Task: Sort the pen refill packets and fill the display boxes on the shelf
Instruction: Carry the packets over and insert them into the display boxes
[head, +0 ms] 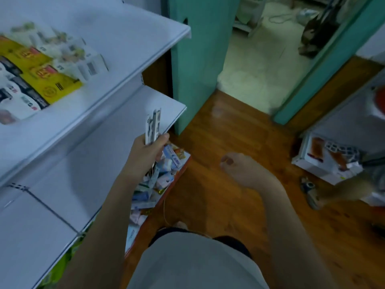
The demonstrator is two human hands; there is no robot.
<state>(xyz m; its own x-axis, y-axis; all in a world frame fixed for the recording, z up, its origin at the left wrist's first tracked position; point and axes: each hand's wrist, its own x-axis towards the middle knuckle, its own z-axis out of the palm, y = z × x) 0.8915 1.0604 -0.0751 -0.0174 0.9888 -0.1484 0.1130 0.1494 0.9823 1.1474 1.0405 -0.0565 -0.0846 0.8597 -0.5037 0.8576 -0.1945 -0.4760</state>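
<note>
My left hand [145, 153] grips a few white pen refill packets [153, 127] upright, in front of the lower white shelf [104, 153]. Below that hand, a red-edged box [158, 184] on the floor holds several mixed packets. My right hand [237, 167] hangs over the wooden floor with its fingers curled and nothing in it. On the upper shelf [125, 49] at the left stand the display boxes: yellow ones [43, 78], white ones [83, 57] and black-and-white ones [18, 94], all blurred.
A teal door frame [193, 59] stands behind the shelf's right end, with a doorway onto a pale floor [254, 65]. A white box of goods [327, 159] sits on the wooden floor at right. Another person's arm [345, 190] reaches in there.
</note>
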